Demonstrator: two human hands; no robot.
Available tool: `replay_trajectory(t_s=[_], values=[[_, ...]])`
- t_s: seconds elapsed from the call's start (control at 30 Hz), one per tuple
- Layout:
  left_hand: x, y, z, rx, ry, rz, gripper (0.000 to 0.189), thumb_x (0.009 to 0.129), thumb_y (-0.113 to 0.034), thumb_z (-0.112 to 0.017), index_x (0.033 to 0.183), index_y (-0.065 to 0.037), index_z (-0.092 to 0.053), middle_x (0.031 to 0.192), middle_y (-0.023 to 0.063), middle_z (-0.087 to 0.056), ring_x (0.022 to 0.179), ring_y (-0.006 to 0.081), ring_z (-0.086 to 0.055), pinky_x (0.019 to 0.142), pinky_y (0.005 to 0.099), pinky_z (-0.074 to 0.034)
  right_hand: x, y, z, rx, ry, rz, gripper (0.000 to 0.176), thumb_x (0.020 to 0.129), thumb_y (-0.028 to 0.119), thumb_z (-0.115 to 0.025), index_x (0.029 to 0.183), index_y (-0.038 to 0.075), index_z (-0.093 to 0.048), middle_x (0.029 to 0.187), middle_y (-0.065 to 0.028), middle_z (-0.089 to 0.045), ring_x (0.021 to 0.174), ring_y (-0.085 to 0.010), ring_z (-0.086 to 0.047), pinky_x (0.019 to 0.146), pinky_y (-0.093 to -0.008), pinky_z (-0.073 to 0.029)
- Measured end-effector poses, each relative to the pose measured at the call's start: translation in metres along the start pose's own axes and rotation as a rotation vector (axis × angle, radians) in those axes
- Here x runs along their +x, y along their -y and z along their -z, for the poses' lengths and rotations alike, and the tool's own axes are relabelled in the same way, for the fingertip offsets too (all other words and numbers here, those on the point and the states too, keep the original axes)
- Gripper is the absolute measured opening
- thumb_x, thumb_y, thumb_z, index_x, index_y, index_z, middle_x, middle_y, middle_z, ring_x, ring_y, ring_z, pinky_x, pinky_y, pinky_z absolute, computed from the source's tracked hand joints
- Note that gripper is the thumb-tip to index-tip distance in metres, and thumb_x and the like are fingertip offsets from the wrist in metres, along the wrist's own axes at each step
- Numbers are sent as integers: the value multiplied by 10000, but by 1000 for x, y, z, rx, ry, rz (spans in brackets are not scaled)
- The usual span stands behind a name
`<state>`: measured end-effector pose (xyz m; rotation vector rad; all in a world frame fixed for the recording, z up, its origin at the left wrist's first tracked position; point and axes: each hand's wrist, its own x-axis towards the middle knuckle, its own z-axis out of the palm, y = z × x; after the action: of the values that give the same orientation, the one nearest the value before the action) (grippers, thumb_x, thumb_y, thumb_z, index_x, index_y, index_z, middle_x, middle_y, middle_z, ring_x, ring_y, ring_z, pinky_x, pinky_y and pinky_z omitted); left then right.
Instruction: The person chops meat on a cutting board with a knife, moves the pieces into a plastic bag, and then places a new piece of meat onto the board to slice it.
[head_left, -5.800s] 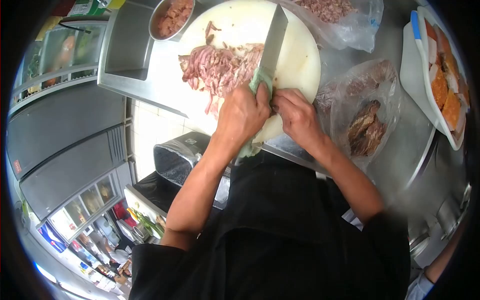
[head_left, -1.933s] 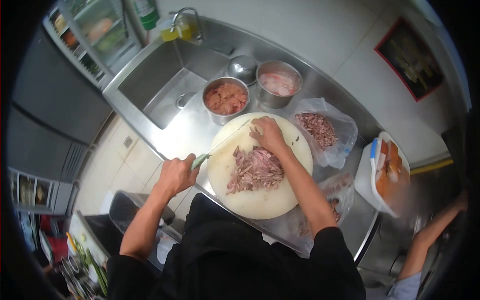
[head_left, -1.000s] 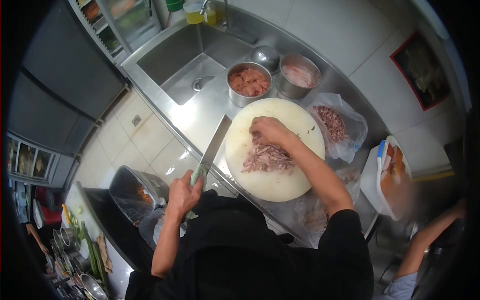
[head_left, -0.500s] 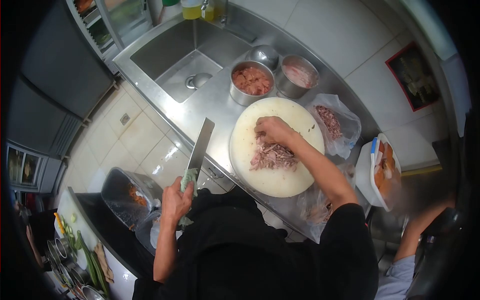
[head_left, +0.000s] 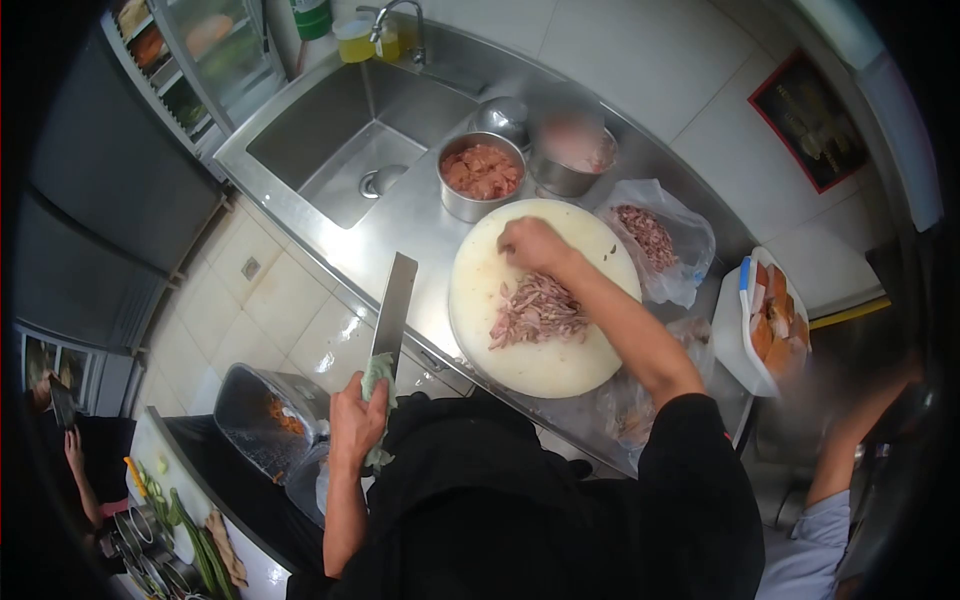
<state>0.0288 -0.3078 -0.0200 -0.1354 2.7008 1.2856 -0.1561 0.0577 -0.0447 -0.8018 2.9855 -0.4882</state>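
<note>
My left hand is closed on a cleaver and a pale green cloth bunched around its handle end. The broad blade points up and away, left of the cutting board. On the round white cutting board lies a heap of sliced pinkish-brown meat. Over the far side of the board, just beyond the heap, my right hand has its fingers curled in; whatever may be inside them is hidden.
Beyond the board stand a steel pot of raw meat and a second steel pot. To the right are a plastic bag of chopped meat and a white tub. The sink is at far left. Another person's arm reaches in at right.
My right hand has lifted off the meat heap and moved slightly away from it, fingers now curled. My left hand still holds the cleaver and cloth. The whole view has shifted a little.
</note>
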Motion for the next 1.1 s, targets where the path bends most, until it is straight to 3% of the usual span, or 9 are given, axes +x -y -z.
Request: replay_trajectory(t_s=[0.13, 0.23, 0.37, 0.5, 0.57, 0.67, 0.97, 1.03, 1.1], values=[[-7, -13, -6, -5, -9, -24, 290, 924, -251, -644, 834, 21, -604, 593, 256, -561, 600, 458, -609, 585, 463, -469, -26, -47, 38, -71, -73, -274, 183, 714, 70, -651, 849, 62, -775, 907, -191, -723, 854, -359, -703, 791, -451, -562], [-11, -21, -13, 1, 0, 6, 291, 923, -253, -645, 829, 20, -603, 604, 258, -563, 610, 457, -614, 587, 459, -470, -69, -57, 39, -75, 99, -385, 199, 771, 58, -612, 892, 49, -770, 963, -211, -721, 934, -370, -694, 857, -457, -543], [-12, -24, -24, 46, 29, 11, 285, 922, -261, -648, 837, 9, -615, 604, 247, -573, 629, 452, -626, 602, 463, -478, -92, -68, 20, 140, 19, -411, 225, 816, 93, -619, 991, 34, -747, 1062, -223, -703, 1050, -380, -654, 943, -456, -505], [-10, -31, -29, 70, 64, 5, 290, 923, -271, -647, 840, 6, -617, 601, 242, -577, 634, 452, -629, 614, 469, -481, -87, 0, 22, 175, -457, -147, 358, 839, 281, -704, 1093, 29, -687, 1155, -187, -653, 1154, -387, -575, 1014, -440, -460], [-10, -39, -31, 65, 65, 20, 295, 926, -277, -644, 843, 4, -616, 601, 242, -577, 632, 453, -627, 620, 474, -481, -88, 56, 29, 236, -336, 139, 376, 846, 370, -708, 1057, 60, -691, 1117, -172, -658, 1128, -362, -586, 1033, -447, -438], [-9, -42, -31, 86, 80, 40, 304, 928, -284, -642, 845, 7, -617, 603, 249, -571, 640, 454, -629, 622, 477, -481, -94, 84, -30, -62, -441, 327, 358, 852, 402, -698, 1007, 79, -681, 1052, -147, -660, 1118, -332, -582, 1033, -493, -407], [-16, -34, -27, 67, 38, 36, 311, 927, -289, -643, 863, 14, -626, 625, 275, -581, 662, 481, -626, 604, 478, -483, -82, 87, -55, -103, -388, 4, 147, 822, 216, -701, 883, 85, -672, 952, -92, -631, 967, -294, -563, 1005, -498, -371], [-21, -29, -26, 74, 37, 35, 308, 926, -287, -644, 868, 15, -629, 636, 276, -590, 685, 482, -633, 618, 482, -491, -73, 92, -38, 155, -542, -30, 143, 805, 194, -717, 856, 70, -668, 874, -107, -632, 897, -309, -583, 933, -471, -433], [-22, -26, -26, 87, 32, 37, 303, 924, -284, -646, 877, 15, -634, 659, 279, -607, 731, 483, -648, 647, 489, -506, -63, 80, -27, 254, -444, -121, 155, 816, 198, -722, 877, 64, -677, 875, -123, -647, 884, -329, -598, 892, -467, -457]])
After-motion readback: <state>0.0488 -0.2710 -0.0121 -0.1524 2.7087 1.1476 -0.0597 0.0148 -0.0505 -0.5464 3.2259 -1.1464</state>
